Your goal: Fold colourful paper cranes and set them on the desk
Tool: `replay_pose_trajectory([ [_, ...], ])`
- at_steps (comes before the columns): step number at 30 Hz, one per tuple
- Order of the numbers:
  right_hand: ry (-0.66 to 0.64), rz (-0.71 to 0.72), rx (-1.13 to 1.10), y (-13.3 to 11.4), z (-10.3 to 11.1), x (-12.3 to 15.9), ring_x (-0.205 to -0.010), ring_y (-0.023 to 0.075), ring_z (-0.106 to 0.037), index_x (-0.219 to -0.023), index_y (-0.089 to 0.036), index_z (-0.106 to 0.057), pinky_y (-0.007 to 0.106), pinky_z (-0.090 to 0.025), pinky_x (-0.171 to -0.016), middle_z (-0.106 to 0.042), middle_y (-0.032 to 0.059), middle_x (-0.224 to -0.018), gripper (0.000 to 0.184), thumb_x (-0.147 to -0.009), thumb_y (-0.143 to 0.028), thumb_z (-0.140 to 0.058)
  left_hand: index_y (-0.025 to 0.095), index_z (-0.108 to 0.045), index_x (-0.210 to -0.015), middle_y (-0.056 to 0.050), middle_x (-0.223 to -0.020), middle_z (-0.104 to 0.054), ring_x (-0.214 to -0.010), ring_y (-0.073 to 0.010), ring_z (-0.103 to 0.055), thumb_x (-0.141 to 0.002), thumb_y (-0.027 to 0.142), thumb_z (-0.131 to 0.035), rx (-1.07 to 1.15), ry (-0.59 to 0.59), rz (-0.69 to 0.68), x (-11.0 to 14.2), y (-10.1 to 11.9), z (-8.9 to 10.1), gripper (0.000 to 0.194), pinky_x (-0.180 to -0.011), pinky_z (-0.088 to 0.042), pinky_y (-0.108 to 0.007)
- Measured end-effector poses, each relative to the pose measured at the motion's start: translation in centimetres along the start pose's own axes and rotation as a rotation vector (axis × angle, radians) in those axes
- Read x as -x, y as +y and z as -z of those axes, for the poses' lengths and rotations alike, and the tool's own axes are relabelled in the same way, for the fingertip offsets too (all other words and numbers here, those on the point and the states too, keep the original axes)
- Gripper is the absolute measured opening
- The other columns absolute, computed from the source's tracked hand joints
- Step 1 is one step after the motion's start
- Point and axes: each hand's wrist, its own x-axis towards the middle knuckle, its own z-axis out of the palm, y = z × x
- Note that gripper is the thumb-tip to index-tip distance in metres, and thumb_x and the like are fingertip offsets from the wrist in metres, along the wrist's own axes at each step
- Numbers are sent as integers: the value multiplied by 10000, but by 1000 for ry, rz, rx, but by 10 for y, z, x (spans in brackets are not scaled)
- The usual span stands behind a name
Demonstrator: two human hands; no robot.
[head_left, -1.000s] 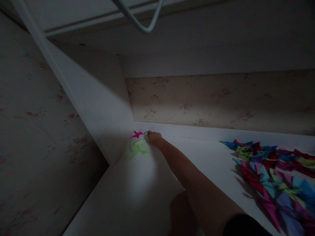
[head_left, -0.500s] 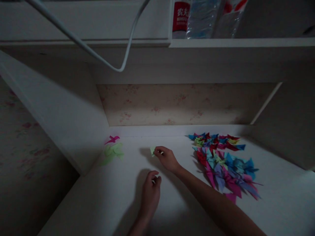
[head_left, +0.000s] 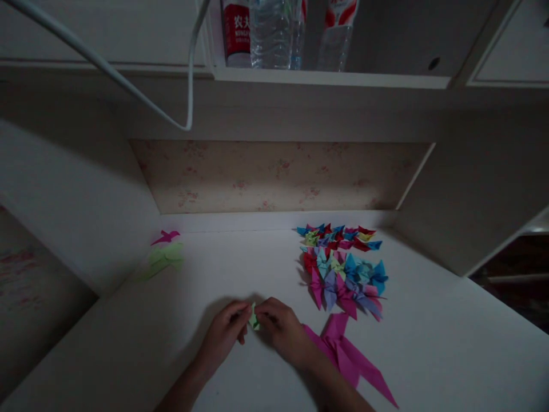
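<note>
A small pale green piece of folded paper is held between my two hands, just above the white desk. My left hand pinches its left side, and my right hand grips its right side; the fingers hide much of its shape. Beside my right forearm lies a large magenta origami crane, partly covered by that arm. Beyond it, several small folded paper cranes in red, blue, purple, pink and green are grouped in rows.
At the far left of the desk lie a small pink paper bird and light green paper pieces. Plastic bottles stand on the shelf above. A white cable hangs at upper left.
My right hand has drawn the green paper nearer to me, and my left hand has come to grip it too. The view has swung right, bringing the whole large magenta crane into sight.
</note>
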Motion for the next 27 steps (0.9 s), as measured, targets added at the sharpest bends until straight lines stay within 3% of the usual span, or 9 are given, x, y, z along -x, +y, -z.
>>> replay_pose_trajectory([
  [4, 81, -26, -13, 10, 0, -3, -771, 154, -579, -852, -235, -689, 260, -430, -702, -622, 29, -816, 200, -865, -184, -496, 155, -674, -860, 38, -512, -526, -454, -114, -490, -751, 561, -610, -69, 26, 12, -3, -4, 2, 425, -442, -396, -214],
  [10, 74, -2, -30, 6, -1, -1, -765, 143, -578, -820, -235, -688, 246, -430, -697, -617, 22, -810, 195, -856, -172, -506, 160, -659, -873, 31, -519, -558, -457, -117, -511, -767, 519, -619, -111, -3, -11, -3, -6, 3, 377, -455, -414, -215],
  [13, 141, -84, -96, 11, -3, -3, -742, 146, -573, -862, -220, -679, 252, -437, -670, -625, 29, -838, 104, -823, -237, -584, 149, -644, -889, 29, -489, -565, -433, -120, -506, -768, 522, -615, -98, 10, 17, -3, -6, 4, 393, -445, -412, -220],
  [18, 203, -269, -299, 29, -8, -6, -695, 151, -569, -1014, -191, -642, 256, -441, -625, -635, 22, -779, 343, -732, -377, -703, 141, -634, -906, 33, -496, -559, -442, -114, -496, -777, 503, -611, -55, 89, 33, -4, -1, 9, 385, -429, -393, -208],
  [27, 139, -354, -399, 22, -10, -6, -552, 104, -447, -874, -152, -662, 225, -327, -504, -537, -16, -606, 355, -797, -495, -612, 144, -651, -847, -11, -709, -636, -467, -94, -494, -733, 484, -645, 48, 136, 26, -2, 6, 7, 359, -415, -379, -210],
])
